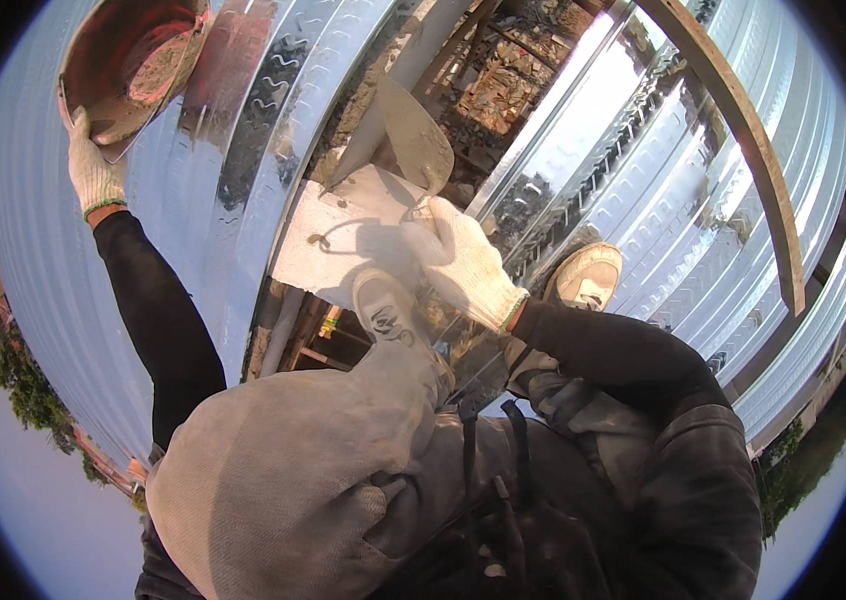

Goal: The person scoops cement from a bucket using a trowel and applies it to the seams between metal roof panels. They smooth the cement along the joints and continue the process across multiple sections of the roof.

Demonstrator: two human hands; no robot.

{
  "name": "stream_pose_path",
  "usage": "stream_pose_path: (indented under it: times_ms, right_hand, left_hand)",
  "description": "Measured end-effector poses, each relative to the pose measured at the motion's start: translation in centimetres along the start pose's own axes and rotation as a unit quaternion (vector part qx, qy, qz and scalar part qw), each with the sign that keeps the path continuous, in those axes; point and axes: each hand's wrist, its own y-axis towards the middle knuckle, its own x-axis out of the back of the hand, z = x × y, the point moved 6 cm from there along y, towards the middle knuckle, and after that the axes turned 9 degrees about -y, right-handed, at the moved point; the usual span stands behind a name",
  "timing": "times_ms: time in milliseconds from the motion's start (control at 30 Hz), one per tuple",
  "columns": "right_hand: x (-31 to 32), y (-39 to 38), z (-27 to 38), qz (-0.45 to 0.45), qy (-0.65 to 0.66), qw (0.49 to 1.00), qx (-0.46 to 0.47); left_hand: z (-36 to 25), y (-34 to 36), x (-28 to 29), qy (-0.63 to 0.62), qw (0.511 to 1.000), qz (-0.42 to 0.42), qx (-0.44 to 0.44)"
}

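At the far left my left hand point(93, 172), in a white knit glove, is closed on the rim of a red bucket point(101, 62). The bucket is tilted, so its dirty inside shows. My right hand point(455, 258), gloved the same way, is closed around a trowel, its handle mostly hidden by the fingers. The trowel's mortar-coated, leaf-shaped blade point(413, 138) points away from me, over the gap between the metal sheets. Below the right hand lies a pale slab point(308, 225) with a small metal loop point(319, 241) on it. My left shoe point(381, 303) rests at its near edge.
Ribbed, shiny metal decking point(273, 110) spreads on both sides of an open gap with rubble point(513, 85) below. A long curved-looking bar point(743, 120) lies across the right decking. My right shoe point(585, 275) stands on the right side. Trees point(28, 385) show beyond the left edge.
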Motion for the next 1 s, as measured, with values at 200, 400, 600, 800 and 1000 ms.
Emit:
stream_pose_path:
  times_ms: [200,400,600,800,1000]
  right_hand:
    - [2.4,2.0,1.3,0.126,0.171,0.968,-0.136]
    - [0.3,2.0,1.7,0.159,0.143,0.968,-0.128]
    - [0.0,2.6,1.3,0.161,0.162,0.962,-0.149]
    - [6.7,4.6,4.6,0.200,-0.035,0.972,-0.120]
    - [15.4,6.7,8.0,0.184,-0.220,0.958,-0.028]
  left_hand:
    - [4.7,4.1,7.4,-0.055,0.997,-0.026,0.053]
    - [9.4,3.7,9.2,-0.187,0.977,-0.030,0.102]
    - [10.9,1.8,15.8,-0.257,0.955,-0.143,0.031]
    - [11.6,-2.2,29.7,-0.341,0.915,-0.211,0.039]
    - [18.1,-4.5,45.7,-0.485,0.807,-0.336,-0.033]
